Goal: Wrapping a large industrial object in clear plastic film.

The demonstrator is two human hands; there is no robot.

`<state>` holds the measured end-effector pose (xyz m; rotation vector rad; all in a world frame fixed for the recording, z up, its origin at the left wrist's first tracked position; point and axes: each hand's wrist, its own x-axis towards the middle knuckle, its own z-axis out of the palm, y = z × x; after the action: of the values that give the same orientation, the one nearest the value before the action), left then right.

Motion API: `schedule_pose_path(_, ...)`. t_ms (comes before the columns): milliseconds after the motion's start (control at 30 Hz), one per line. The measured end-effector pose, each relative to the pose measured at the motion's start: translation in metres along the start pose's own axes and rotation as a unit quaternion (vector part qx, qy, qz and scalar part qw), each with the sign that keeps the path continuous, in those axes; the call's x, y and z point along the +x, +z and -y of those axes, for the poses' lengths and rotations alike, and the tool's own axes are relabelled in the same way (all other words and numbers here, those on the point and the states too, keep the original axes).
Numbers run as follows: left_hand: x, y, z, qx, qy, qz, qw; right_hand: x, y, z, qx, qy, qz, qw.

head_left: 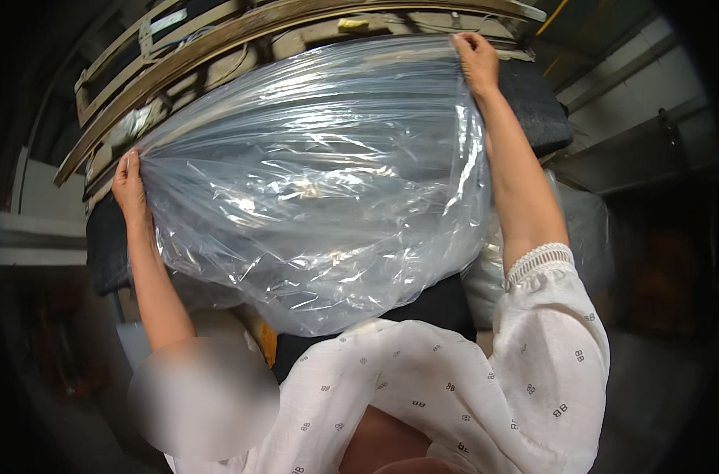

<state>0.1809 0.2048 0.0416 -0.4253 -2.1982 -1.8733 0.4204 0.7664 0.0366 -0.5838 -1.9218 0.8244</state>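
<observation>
A large clear plastic bag (320,182) is stretched wide between my two hands, its far edge drawn taut in long creases and its lower part hanging loose toward my lap. My left hand (130,186) pinches one corner of it at the left. Farther away and to the right, my right hand (477,63) grips the other corner with fingers pressed together. Both arms reach forward, well apart. Through the film, dark surfaces show only dimly, and I cannot tell whether anything is inside.
Beyond the plastic runs a worn wooden frame (209,47) with slats and cables. Dark padded pieces (533,107) stick out at its right and left. More clear plastic (584,225) lies bunched at my right. Something orange (268,344) shows low, near my left elbow.
</observation>
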Motion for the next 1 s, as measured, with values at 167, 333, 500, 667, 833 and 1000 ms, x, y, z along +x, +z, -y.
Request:
schedule_pose_path(167, 0.022, 0.024, 0.001, 0.017, -0.029, -0.022, 0.999, 0.010, 0.007, 0.005, -0.081, 0.022, -0.021, 0.996)
schedule_pose_path(333, 0.037, 0.017, 0.013, 0.122, 0.008, -0.065, 0.990, 0.015, 0.009, -0.003, -0.167, -0.005, -0.078, 0.983)
schedule_pose_path(500, 0.037, 0.005, 0.019, 0.194, 0.043, -0.062, 0.978, 0.017, 0.011, -0.008, -0.197, 0.046, -0.096, 0.975)
schedule_pose_path(667, 0.028, 0.002, 0.011, 0.101, -0.056, -0.066, 0.991, 0.021, 0.006, -0.008, -0.109, 0.064, -0.156, 0.980)
schedule_pose_path(833, 0.023, -0.001, 0.002, 0.145, -0.031, -0.072, 0.986, 0.023, 0.002, -0.005, -0.106, 0.074, -0.172, 0.977)
schedule_pose_path(1000, 0.018, 0.007, 0.008, 0.444, 0.166, 0.026, 0.880, 0.010, 0.000, 0.016, -0.263, 0.051, -0.119, 0.956)
